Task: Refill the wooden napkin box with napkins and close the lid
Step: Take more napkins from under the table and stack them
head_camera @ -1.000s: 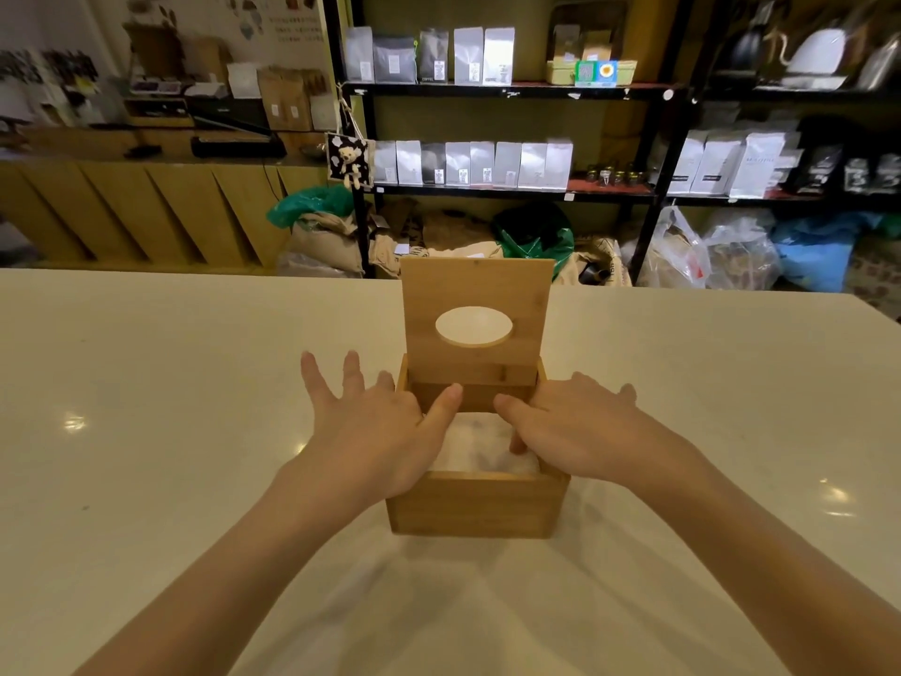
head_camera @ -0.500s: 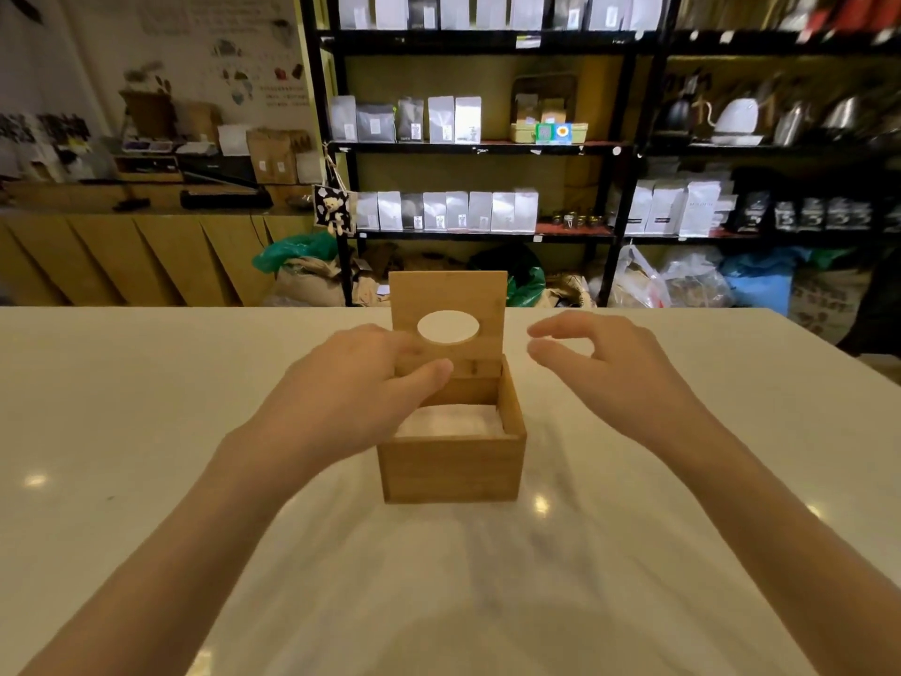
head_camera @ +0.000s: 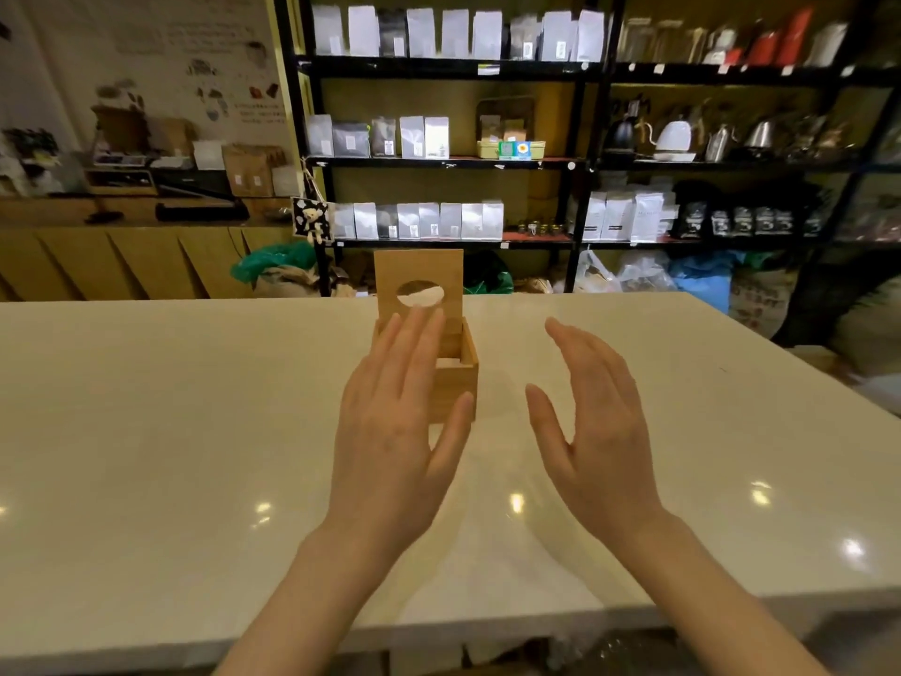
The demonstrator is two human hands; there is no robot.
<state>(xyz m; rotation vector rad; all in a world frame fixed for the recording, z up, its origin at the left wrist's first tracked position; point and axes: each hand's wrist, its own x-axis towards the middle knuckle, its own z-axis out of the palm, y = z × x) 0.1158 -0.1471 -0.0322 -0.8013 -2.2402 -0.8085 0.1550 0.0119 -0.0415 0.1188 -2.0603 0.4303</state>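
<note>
From the head camera, the small square bamboo-coloured wooden napkin box (head_camera: 456, 383) stands on the glossy cream tabletop (head_camera: 146, 431), well forward of the near edge. Its flat wooden lid with an oval cut-out (head_camera: 418, 285) stands upright at the back, so closing is not yet done. A sliver of white napkins (head_camera: 447, 363) shows inside the box (how full it is, I cannot tell). The left hand (head_camera: 395, 431) hovers in front of the box, fingers spread, its grip empty. The right hand (head_camera: 597, 422) is likewise flat and empty, well apart from the box. Refilling looks finished; lowering the lid remains.
</note>
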